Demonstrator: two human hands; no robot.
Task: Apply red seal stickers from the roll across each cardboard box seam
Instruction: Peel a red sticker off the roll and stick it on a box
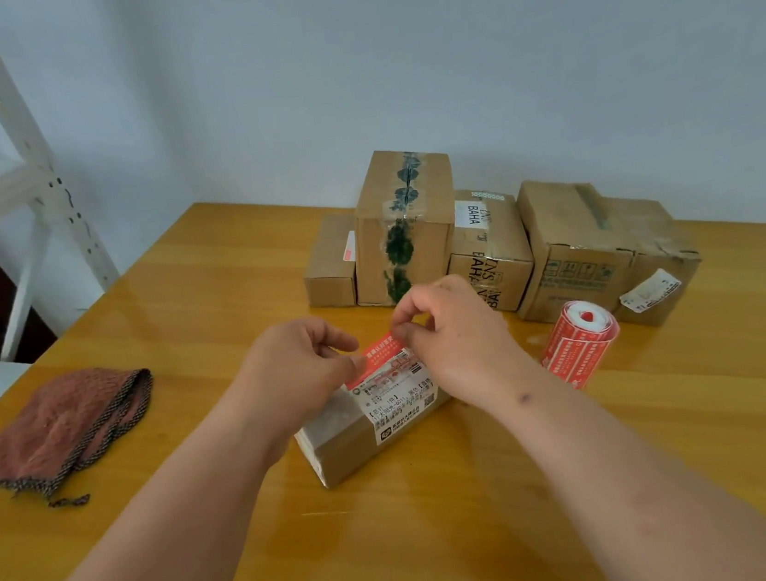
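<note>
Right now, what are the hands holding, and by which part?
One red sticker, stretched over the near box. The left hand pinches its left end, the right hand pinches its right end. Nothing else is held.

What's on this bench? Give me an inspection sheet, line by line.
Surface: glossy yellow wooden table.
Job's things: small brown cardboard box under the hands; red rectangular seal sticker over its top; red sticker roll lying to its right; five cardboard boxes along the wall.
Clutter: folded reddish-brown cloth at left.
Grips: left hand and right hand pinch the sticker's ends.
Cables: nothing seen.
Surroundings: white wall; grey metal shelving at left.
</note>
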